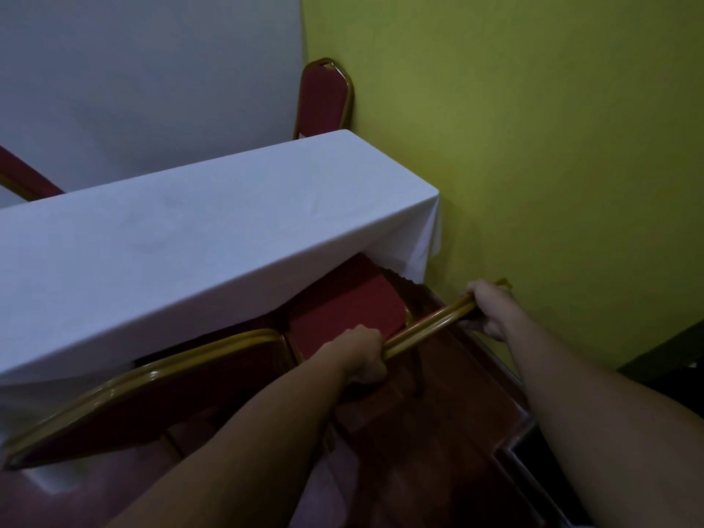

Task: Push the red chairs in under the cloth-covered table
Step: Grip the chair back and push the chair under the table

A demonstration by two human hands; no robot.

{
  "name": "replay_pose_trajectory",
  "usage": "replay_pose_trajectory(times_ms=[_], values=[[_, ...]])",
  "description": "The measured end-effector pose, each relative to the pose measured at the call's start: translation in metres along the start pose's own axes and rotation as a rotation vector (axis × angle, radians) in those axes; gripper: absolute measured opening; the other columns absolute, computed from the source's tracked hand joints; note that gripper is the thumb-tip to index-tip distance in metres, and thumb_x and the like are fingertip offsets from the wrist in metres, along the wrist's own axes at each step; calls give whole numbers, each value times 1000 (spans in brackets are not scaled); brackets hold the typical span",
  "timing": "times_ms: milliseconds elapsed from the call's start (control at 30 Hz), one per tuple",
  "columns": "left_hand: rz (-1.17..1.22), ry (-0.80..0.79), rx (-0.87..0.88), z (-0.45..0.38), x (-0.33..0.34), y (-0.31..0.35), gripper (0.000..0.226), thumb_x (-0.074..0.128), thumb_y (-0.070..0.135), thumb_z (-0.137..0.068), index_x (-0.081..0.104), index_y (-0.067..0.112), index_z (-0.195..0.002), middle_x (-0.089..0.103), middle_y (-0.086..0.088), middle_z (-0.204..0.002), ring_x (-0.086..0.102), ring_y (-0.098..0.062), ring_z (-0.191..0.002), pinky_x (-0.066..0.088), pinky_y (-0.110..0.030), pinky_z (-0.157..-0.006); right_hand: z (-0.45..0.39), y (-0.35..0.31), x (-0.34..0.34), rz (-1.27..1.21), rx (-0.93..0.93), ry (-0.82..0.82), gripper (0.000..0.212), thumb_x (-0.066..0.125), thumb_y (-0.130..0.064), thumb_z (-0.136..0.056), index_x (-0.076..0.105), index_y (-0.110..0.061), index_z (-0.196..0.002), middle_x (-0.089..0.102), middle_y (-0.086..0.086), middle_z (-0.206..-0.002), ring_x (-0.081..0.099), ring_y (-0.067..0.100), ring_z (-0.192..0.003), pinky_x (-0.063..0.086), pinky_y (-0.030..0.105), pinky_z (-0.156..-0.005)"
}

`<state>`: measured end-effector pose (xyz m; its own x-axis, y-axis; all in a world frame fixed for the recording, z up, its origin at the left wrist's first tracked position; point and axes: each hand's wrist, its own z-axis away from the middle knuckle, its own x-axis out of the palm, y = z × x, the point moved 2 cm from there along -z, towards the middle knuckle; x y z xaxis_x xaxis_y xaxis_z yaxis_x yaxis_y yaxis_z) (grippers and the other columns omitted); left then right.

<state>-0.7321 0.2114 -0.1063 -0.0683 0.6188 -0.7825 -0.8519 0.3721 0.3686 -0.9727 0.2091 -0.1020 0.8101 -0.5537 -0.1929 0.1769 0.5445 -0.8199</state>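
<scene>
Gripping the gold top rail of a red chair (pixel 344 310), both hands are curled tight around the metal tube. The left hand (pixel 362 354) wraps the rail near its left end, knuckles up, fingers folded under the bar. The right hand (pixel 491 308) clasps the same rail near its right corner, close to the yellow-green wall (pixel 533 146). Between the two hands the bare rail runs at a slant.

This chair stands at the right end of the surface (pixel 190 238), which is draped in a white cloth whose corner hangs down just above the seat. The red seat cushion lies partly beneath the cloth edge, its front part hidden and its rear part showing in front of the rail.

Just to the left, a second red chair (pixel 152 405) with the same gold frame shows its backrest, standing close against the draped front of the surface and beside the left forearm. A third red chair (pixel 324 99) stands on the far side of the surface, near the corner where the yellow-green wall meets a grey-white wall (pixel 152 70); only its backrest rises above the cloth. At the far left edge, part of another red and gold chair frame (pixel 23 177) juts out behind the surface. The floor (pixel 438 432) below is reddish-brown.
</scene>
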Motion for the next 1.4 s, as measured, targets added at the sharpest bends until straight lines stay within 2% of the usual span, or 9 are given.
replay_pose_trajectory(times_ms=[200,400,667,900,933,1000,1100,1267,1400], values=[[23,16,-72,-17,-17,-11,16,64,25,-82,57,25,-97,57,-1,-94,58,-19,-77,49,-34,-66,-15,-16,18,1,8,-52,42,58,-3,-87,55,7,-128,65,20,-94,67,29,-71,54,35,-36],[58,12,-119,-33,-31,-23,38,64,22,-84,61,21,-122,56,-2,-102,60,-23,-89,56,-38,-80,-22,-32,37,-28,2,-74,30,56,-1,-87,51,-2,-116,61,17,-79,64,26,-62,52,33,-33],[85,-9,-128,-44,-34,-26,42,61,23,-86,60,19,-127,62,-7,-114,64,-26,-98,58,-43,-89,-29,-36,38,-49,-4,-70,19,56,-1,-91,51,0,-109,60,16,-80,64,25,-64,51,31,-32],[107,19,-141,-50,-29,-26,32,63,19,-84,62,22,-117,60,-4,-103,62,-23,-90,57,-38,-79,-30,-34,36,43,-2,-50,29,62,-13,-89,52,-2,-114,61,12,-88,62,24,-70,53,33,-33],[113,26,-143,-49,-28,-27,31,63,19,-84,62,22,-115,60,-3,-100,62,-22,-89,57,-37,-78,-27,-36,37,87,6,-37,43,64,-18,-84,51,0,-121,63,12,-90,64,26,-73,57,38,-39],[115,37,-137,-46,-30,-27,29,63,19,-85,63,21,-114,60,-2,-97,62,-21,-87,56,-35,-75,-22,-42,34,270,3,40,74,67,-30,-74,41,1,-136,64,14,-108,66,32,-89,63,51,-68],[116,24,-92,-35,-40,-27,37,67,29,-85,64,20,-120,64,-3,-106,64,-20,-90,55,-33,-74,-8,-57,30,635,-118,194,93,68,-41,-77,28,1,-150,51,21,-139,55,42,-123,50,49,-97],[159,115,-47,-2,-76,-38,49,65,33,-89,60,19,-136,65,-3,-133,61,-23,-120,49,-37,-103,28,-80,53,882,-276,197,88,67,-44,-77,35,-9,-150,38,21,-152,41,43,-138,39,52,-109],[205,201,-41,40,-109,-65,46,60,26,-92,58,18,-138,63,-2,-136,58,-21,-124,45,-32,-104,69,-97,104,871,-370,14,85,60,-36,-76,33,-11,-153,39,20,-155,41,43,-140,41,54,-110]])
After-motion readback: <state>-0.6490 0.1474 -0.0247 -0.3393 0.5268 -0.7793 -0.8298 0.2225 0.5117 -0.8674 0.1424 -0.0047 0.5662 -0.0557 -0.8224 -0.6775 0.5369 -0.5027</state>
